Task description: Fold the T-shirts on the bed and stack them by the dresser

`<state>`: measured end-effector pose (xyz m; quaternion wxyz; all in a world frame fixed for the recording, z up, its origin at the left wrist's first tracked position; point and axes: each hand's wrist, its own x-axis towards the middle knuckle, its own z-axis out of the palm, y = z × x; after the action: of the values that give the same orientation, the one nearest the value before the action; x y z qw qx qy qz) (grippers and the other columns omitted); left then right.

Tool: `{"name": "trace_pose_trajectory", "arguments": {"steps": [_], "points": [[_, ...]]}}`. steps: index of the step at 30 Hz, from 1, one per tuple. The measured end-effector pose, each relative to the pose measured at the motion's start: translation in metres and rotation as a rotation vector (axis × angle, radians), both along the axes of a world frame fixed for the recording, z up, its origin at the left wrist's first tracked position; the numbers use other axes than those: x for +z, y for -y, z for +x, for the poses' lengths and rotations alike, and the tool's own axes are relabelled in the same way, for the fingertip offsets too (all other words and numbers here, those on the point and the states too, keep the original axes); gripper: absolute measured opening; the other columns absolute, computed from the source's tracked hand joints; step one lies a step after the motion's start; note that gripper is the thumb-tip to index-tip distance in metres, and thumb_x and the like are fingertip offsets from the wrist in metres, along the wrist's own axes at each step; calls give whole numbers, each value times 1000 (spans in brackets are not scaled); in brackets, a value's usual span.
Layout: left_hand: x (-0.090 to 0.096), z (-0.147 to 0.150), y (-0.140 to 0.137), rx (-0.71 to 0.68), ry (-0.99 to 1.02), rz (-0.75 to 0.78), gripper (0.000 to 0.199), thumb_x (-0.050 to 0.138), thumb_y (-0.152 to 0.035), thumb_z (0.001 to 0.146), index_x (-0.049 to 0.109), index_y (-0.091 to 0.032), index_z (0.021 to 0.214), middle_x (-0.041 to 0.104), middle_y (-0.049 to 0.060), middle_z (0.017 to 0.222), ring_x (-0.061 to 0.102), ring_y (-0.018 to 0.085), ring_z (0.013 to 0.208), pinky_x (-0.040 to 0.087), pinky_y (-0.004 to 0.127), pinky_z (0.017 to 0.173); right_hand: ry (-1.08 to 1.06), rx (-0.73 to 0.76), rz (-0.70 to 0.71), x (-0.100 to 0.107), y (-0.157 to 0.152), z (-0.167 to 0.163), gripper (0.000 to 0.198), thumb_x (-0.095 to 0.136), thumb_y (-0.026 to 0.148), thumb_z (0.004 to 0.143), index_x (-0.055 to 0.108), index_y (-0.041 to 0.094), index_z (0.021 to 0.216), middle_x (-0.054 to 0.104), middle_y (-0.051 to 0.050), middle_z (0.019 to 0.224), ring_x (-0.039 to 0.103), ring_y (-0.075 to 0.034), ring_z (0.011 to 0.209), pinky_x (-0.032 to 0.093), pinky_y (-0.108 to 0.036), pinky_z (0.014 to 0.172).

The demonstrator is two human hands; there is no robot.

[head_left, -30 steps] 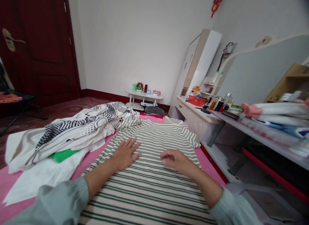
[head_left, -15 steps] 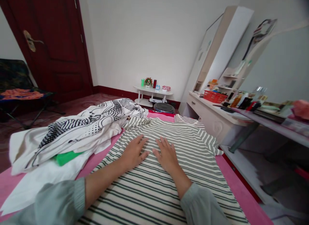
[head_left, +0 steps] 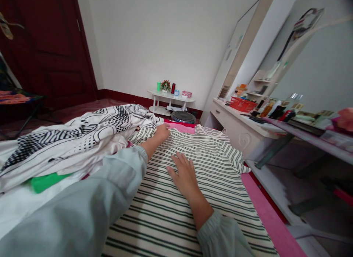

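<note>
A striped T-shirt [head_left: 165,209], cream with dark lines, lies spread over a pink bed cover [head_left: 261,201]. My left hand [head_left: 162,132] reaches to the far left shoulder of the shirt, beside the neckline. Its fingers look curled in on the fabric there, though the fingertips are mostly hidden. Flat on the middle of the shirt rests my right hand [head_left: 185,174], fingers stretched out and holding nothing. Past the neckline, a second striped garment [head_left: 211,131] shows at the far right.
A heap of white and black patterned cloth [head_left: 91,131] lies on the left, with a green piece [head_left: 48,181] under it. A dresser [head_left: 234,119] with a red basket [head_left: 242,104] stands to the right. A small white table [head_left: 171,97] is by the far wall.
My left hand has moved forward from the middle of the shirt to its far left shoulder, and its fingers have curled. My right hand stays flat on the shirt. The view has shifted slightly.
</note>
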<state>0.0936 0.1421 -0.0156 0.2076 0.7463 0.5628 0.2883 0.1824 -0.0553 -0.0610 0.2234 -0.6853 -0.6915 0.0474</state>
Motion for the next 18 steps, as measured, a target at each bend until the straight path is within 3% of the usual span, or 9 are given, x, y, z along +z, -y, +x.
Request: {"name": "trace_pose_trajectory", "arguments": {"steps": [4,8,13,16,18], "points": [[-9,3,-11,20,-139,25,42,54,-7,77,57,-9,119,63,18,118,56,24,115,40,30,98,-19,-1,-13,2,1,-1,47,47,42,91,49,22,133,36,-9,149,23,-27,140,13,-51,112],[-16,0,-17,72,-253,10,40,60,-16,77,57,-7,116,63,23,114,58,30,111,44,37,93,-39,4,-9,3,2,-1,45,48,41,91,50,22,132,37,-9,148,24,-27,139,14,-52,112],[-21,0,-24,110,-312,-6,29,60,-22,78,64,-8,103,66,21,106,61,31,104,47,38,89,-53,-2,-9,3,0,0,45,49,40,90,51,22,131,37,-9,148,25,-28,139,14,-52,112],[-24,1,-27,129,-295,30,33,50,-19,83,58,-5,112,64,22,109,60,30,107,46,39,90,-54,1,-10,2,0,-1,45,49,41,90,51,23,131,37,-8,148,25,-28,139,14,-52,112],[-28,2,-26,111,-276,84,41,44,-19,87,49,-3,125,57,24,121,53,29,118,42,39,97,-54,3,-10,1,-1,0,45,49,41,91,51,23,131,38,-8,148,26,-28,139,14,-52,112]]}}
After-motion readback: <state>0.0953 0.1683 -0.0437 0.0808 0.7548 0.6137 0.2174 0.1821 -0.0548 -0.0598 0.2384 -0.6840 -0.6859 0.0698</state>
